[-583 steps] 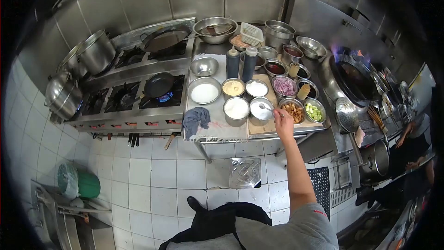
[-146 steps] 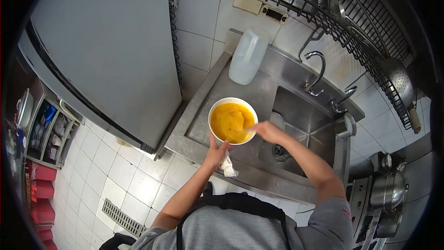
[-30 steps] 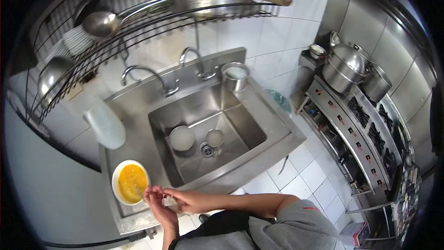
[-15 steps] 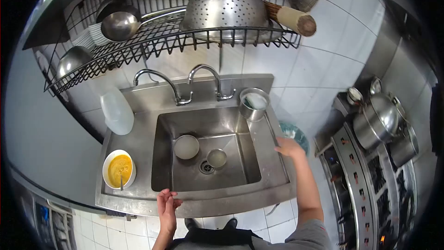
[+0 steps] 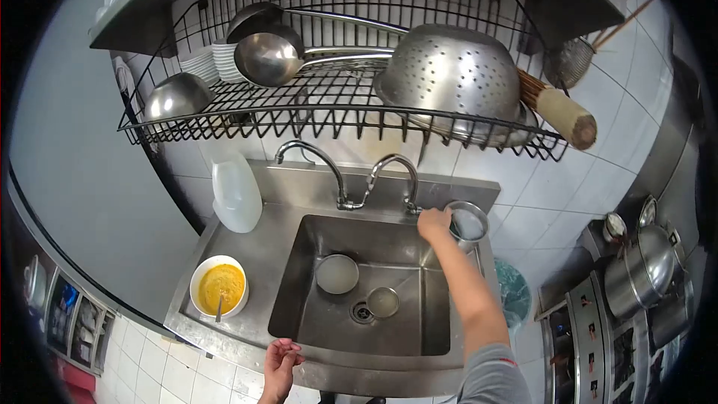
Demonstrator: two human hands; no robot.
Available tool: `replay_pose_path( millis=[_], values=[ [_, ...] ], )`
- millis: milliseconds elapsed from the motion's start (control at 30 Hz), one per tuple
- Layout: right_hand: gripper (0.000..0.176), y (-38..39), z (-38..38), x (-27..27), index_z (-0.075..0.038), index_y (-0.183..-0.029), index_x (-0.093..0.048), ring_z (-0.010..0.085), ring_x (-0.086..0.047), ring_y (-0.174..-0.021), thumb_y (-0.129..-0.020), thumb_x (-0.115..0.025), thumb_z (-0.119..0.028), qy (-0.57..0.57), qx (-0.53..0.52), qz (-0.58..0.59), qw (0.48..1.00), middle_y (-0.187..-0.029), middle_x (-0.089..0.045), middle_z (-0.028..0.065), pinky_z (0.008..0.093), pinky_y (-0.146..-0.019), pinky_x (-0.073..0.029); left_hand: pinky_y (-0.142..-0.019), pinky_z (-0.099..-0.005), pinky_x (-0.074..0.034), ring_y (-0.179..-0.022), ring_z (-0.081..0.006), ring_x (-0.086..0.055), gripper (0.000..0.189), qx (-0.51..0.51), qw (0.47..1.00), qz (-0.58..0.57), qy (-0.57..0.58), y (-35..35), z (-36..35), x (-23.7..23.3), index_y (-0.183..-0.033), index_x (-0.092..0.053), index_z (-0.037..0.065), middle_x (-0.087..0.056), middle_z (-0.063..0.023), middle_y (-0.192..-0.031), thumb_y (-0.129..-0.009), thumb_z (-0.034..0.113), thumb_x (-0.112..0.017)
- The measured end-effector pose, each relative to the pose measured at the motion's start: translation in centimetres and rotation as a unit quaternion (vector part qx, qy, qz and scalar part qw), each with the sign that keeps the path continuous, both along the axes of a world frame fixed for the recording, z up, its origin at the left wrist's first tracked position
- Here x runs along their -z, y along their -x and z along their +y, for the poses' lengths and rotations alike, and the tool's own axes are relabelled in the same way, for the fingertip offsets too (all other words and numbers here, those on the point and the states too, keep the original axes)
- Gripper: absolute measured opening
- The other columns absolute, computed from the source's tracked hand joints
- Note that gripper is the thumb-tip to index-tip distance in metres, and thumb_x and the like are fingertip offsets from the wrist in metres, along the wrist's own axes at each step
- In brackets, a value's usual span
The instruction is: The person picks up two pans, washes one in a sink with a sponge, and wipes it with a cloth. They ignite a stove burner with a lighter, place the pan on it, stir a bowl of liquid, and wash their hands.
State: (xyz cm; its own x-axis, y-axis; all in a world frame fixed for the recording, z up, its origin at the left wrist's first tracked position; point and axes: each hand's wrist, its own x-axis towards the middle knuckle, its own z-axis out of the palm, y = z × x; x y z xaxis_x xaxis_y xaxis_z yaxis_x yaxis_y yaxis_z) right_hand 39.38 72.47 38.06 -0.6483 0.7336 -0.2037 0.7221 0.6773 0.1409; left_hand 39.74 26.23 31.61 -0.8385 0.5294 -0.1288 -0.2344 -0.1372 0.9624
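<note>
My right hand [image 5: 434, 225] is stretched over the sink's back right corner, its fingers curled at the handle of the right tap [image 5: 410, 178], which the hand mostly hides. Right beside it stands a small metal pot [image 5: 469, 236] with whitish contents. My left hand [image 5: 280, 368] hovers at the front edge of the sink, holding nothing, with loosely bent fingers that are apart. Inside the steel sink [image 5: 321, 333] sit a larger round bowl [image 5: 337, 274] and a smaller one [image 5: 383, 302] beside the drain, both with cloudy liquid. No water stream shows from the taps.
A white bowl of yellow mixture [image 5: 222, 289] with a spoon and a translucent plastic jug [image 5: 237, 194] stand on the left counter. Overhead, a wire rack [image 5: 329, 116] carries ladles and a colander [image 5: 456, 75]. A stove [image 5: 587, 314] is at right.
My right hand has moved from the right counter edge up and back to the right tap's handle. The view has shifted upward and left. My left hand stays near the sink's front edge.
</note>
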Motion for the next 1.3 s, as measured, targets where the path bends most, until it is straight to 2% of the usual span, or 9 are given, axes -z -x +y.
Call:
replay_pose_path(
  millis=[200, 367, 467, 667, 733, 800, 967, 1100, 1300],
  values=[
    [0.032, 7.6, -3.7, 5.5, -0.008, -0.102, -0.06, 0.0224, -0.057, -0.093, -0.081, -0.048, -0.028, 0.096, -0.109, 0.117, 0.982, -0.107, -0.057, 0.0117, 0.0421, -0.071, -0.045, -0.071, -0.0251, -0.045, -0.084, -0.0108, -0.052, 0.016, 0.109, 0.994, 0.002, 0.001, 6.3, 6.9, 2.6, -0.1, -0.048, 0.007, -0.053, -0.0018, -0.092, -0.085, 0.008, -0.051],
    [0.021, 12.7, -6.2, 4.5, -0.003, -0.082, -0.06, 0.0105, -0.049, -0.046, -0.077, -0.064, -0.023, 0.581, 0.041, 0.541, 0.606, -0.058, -0.054, 0.0032, 0.0234, -0.037, -0.039, -0.078, -0.0316, -0.042, -0.093, -0.0213, -0.054, 0.04, 0.244, 0.961, -0.131, -0.008, 10.3, 17.3, 2.8, -0.116, -0.042, 0.006, -0.052, -0.0091, -0.107, -0.089, 0.035, -0.041],
    [0.02, 12.7, -7.1, 1.9, -0.005, -0.067, -0.058, 0.0114, -0.047, -0.041, -0.078, -0.061, -0.021, 0.572, 0.106, 0.6, 0.549, -0.047, -0.047, 0.0013, 0.0249, -0.037, -0.034, -0.08, -0.0337, -0.042, -0.097, -0.0266, -0.053, 0.058, 0.318, 0.897, -0.281, -0.12, 11.7, 23.6, 2.2, -0.122, -0.036, 0.006, -0.048, -0.0133, -0.115, -0.087, 0.052, -0.032],
    [0.027, 12.6, -10.0, 5.0, -0.001, -0.081, -0.055, 0.0219, -0.053, -0.064, -0.076, -0.056, -0.027, 0.265, 0.163, 0.691, 0.653, -0.071, -0.057, 0.0104, 0.0329, -0.059, -0.042, -0.063, -0.0334, -0.048, -0.074, -0.022, -0.057, 0.051, 0.353, 0.798, -0.375, -0.315, 15.6, 32.8, 0.2, -0.098, -0.051, 0.007, -0.058, -0.0093, -0.087, -0.083, 0.054, -0.039],
    [0.032, 13.8, -8.5, 11.3, -0.001, -0.091, -0.054, 0.0206, -0.055, -0.076, -0.078, -0.054, -0.03, 0.233, 0.134, 0.738, 0.619, -0.087, -0.059, 0.0144, 0.0331, -0.066, -0.043, -0.055, -0.0314, -0.045, -0.061, -0.0173, -0.056, 0.038, 0.206, 0.962, -0.139, -0.117, 17.5, 35.9, 2.4, -0.071, -0.055, 0.006, -0.057, -0.0068, -0.067, -0.08, 0.043, -0.055],
    [0.035, 13.5, -11.4, 10.9, -0.002, -0.096, -0.052, 0.0201, -0.053, -0.083, -0.081, -0.051, -0.033, 0.135, 0.113, 0.768, 0.616, -0.093, -0.056, 0.013, 0.0333, -0.072, -0.042, -0.055, -0.0328, -0.045, -0.061, -0.0205, -0.057, 0.035, 0.224, 0.962, -0.109, -0.108, 19.9, 40.5, 8.7, -0.074, -0.058, 0.004, -0.058, -0.0094, -0.067, -0.081, 0.038, -0.053],
    [0.048, 9.3, -9.6, 5.9, -0.007, -0.105, -0.052, 0.019, -0.052, -0.092, -0.083, -0.046, -0.05, 0.622, 0.228, 0.686, 0.3, -0.1, -0.055, 0.0078, 0.0339, -0.078, -0.042, -0.054, -0.0373, -0.045, -0.062, -0.0243, -0.057, 0.031, 0.125, 0.991, 0.001, -0.045, 17.3, 41.8, 12.2, -0.078, -0.059, -0.001, -0.06, -0.013, -0.07, -0.082, 0.028, -0.049],
    [0.05, 9.3, -12.1, 6.3, -0.006, -0.114, -0.05, 0.0174, -0.052, -0.093, -0.085, -0.045, -0.047, 0.619, 0.203, 0.642, 0.405, -0.104, -0.056, 0.0048, 0.0309, -0.081, -0.041, -0.051, -0.0355, -0.044, -0.062, -0.0204, -0.055, 0.024, 0.141, 0.977, 0.145, 0.064, 19.2, 38.2, 9.2, -0.077, -0.056, 0.002, -0.056, -0.0093, -0.069, -0.083, 0.024, -0.048],
    [0.031, 5.6, -9.2, 8.2, -0.003, -0.105, -0.054, 0.013, -0.054, -0.089, -0.087, -0.049, -0.029, 0.64, 0.091, 0.537, 0.543, -0.098, -0.059, 0.0043, 0.0276, -0.078, -0.042, -0.05, -0.0326, -0.046, -0.062, -0.0202, -0.058, 0.022, 0.305, 0.952, -0.039, 0.002, 19.2, 34.2, 5.2, -0.088, -0.057, -0.002, -0.058, -0.01, -0.074, -0.083, 0.015, -0.043]
  ],
)
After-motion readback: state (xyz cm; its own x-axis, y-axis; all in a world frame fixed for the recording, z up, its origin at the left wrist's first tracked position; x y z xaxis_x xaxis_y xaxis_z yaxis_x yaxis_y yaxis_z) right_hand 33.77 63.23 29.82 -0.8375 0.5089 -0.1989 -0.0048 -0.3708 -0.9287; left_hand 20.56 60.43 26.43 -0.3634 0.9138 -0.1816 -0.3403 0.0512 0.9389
